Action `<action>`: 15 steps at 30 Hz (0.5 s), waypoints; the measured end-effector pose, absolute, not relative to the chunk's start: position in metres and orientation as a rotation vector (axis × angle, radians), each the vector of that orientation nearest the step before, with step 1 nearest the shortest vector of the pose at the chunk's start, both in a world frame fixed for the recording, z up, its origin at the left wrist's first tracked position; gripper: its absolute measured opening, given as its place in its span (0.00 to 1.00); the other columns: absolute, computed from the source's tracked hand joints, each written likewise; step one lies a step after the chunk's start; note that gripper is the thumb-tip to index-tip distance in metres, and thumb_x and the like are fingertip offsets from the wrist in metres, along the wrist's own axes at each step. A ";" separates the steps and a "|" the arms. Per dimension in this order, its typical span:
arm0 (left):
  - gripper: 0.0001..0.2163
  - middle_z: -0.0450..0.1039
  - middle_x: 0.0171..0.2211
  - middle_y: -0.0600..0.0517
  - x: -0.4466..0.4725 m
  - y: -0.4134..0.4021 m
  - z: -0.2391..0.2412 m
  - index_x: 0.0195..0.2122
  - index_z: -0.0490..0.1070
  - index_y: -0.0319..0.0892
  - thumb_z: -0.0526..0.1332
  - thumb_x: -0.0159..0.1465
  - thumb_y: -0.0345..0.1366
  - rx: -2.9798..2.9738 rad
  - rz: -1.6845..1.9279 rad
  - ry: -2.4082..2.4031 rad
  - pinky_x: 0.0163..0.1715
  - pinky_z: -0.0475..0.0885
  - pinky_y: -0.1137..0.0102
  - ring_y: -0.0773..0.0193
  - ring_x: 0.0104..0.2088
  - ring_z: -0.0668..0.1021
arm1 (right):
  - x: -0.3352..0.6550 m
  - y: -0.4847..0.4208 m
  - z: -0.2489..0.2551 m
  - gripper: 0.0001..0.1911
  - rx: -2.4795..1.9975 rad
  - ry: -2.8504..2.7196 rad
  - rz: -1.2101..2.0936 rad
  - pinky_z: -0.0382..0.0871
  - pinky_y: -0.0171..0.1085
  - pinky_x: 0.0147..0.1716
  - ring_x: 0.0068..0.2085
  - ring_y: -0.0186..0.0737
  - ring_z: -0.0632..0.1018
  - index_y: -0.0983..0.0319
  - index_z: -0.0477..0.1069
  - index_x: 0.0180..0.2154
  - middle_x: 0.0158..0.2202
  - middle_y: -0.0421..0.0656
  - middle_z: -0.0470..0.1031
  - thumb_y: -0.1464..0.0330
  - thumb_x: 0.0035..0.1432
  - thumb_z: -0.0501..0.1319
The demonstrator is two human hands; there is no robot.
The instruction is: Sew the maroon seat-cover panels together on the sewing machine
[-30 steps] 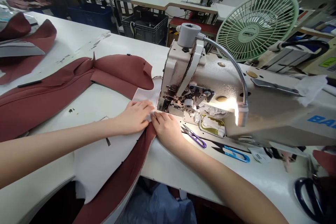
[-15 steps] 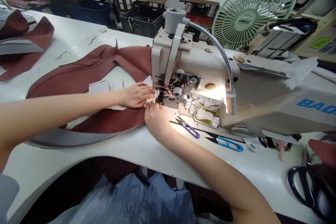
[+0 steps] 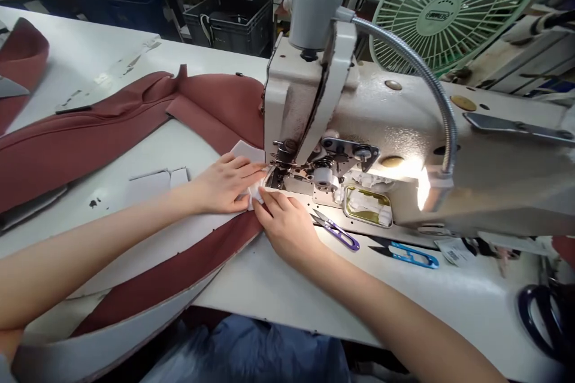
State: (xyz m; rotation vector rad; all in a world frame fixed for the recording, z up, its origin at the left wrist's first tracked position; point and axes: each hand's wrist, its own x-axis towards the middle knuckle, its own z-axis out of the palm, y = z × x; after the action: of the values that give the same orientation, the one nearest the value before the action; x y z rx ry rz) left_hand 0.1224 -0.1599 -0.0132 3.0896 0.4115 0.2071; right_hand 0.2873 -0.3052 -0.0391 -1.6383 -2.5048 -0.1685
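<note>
A large maroon fabric piece [image 3: 197, 257] with white backing lies on the sewing table, one end at the needle area of the sewing machine [image 3: 309, 173]. My left hand [image 3: 227, 184] rests flat with fingers stretched on the white backing [image 3: 247, 152], fingertips just left of the presser foot. Close in front of it, my right hand [image 3: 290, 224] has its bent fingers closed on the edge of the piece, by a small bunched white part [image 3: 255, 194]. The fingertips of both hands nearly meet. The needle tip cannot be made out.
Purple thread snips [image 3: 344, 236] and blue thread snips [image 3: 411, 254] lie right of my right hand. Behind them is a small metal tray [image 3: 368, 206] with white scraps. A lit gooseneck lamp [image 3: 438, 191] bends over the machine bed. Dark-handled scissors [image 3: 539, 317] lie far right; a green fan [image 3: 442, 15] stands behind.
The camera view has come closer to the machine. The maroon piece has shifted and spread at the left, showing more white backing. Both hands stay beside the needle area.
</note>
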 end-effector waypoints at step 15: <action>0.22 0.66 0.59 0.39 0.148 -0.206 -0.027 0.56 0.67 0.35 0.55 0.61 0.37 3.027 0.265 0.665 0.51 0.65 0.52 0.43 0.60 0.66 | 0.332 -0.331 -0.022 0.20 -1.544 -2.557 0.001 0.69 0.43 0.46 0.56 0.46 0.69 0.65 0.69 0.58 0.62 0.49 0.68 0.74 0.65 0.52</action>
State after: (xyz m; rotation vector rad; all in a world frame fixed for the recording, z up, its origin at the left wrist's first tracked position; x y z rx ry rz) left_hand 0.1479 -0.2065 -0.0272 3.0267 0.6646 0.2645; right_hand 0.3325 -0.3312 -0.0216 -1.5444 -2.5574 0.0011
